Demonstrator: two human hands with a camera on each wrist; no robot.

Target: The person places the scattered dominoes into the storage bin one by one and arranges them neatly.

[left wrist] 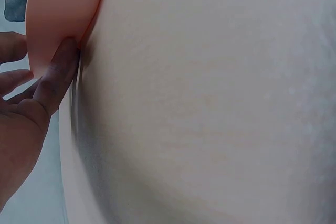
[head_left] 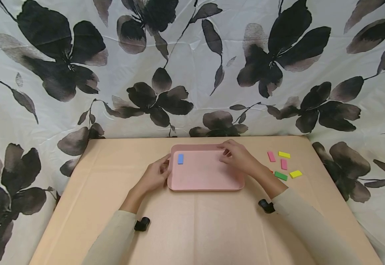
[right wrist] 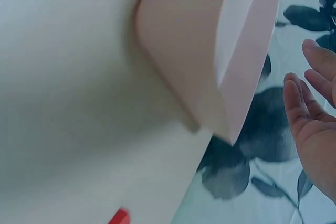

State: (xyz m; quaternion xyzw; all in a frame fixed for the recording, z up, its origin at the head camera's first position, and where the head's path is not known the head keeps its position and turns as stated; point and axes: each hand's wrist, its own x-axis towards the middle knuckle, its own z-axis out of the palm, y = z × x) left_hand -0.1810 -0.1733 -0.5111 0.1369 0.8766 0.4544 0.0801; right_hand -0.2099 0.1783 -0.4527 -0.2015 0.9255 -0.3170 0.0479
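A shallow pink tray (head_left: 199,173) lies on the table, with a small blue block (head_left: 180,159) in its upper left part. My left hand (head_left: 154,175) holds the tray's left end; in the left wrist view the thumb (left wrist: 63,69) rests against the outer wall, with other fingertips at the tray's far side. Over the tray's right half hovers my right hand (head_left: 237,158), its fingers loosely bent. The right wrist view shows this hand (right wrist: 315,129) with nothing between thumb and fingers, apart from the tray.
Right of the tray lie loose blocks: two pink (head_left: 271,156), two yellow (head_left: 284,155), one green (head_left: 281,176) and a red block (right wrist: 121,216), mostly hidden by the right forearm in the head view. A flowered cloth (head_left: 212,66) hangs behind the beige table (head_left: 195,224).
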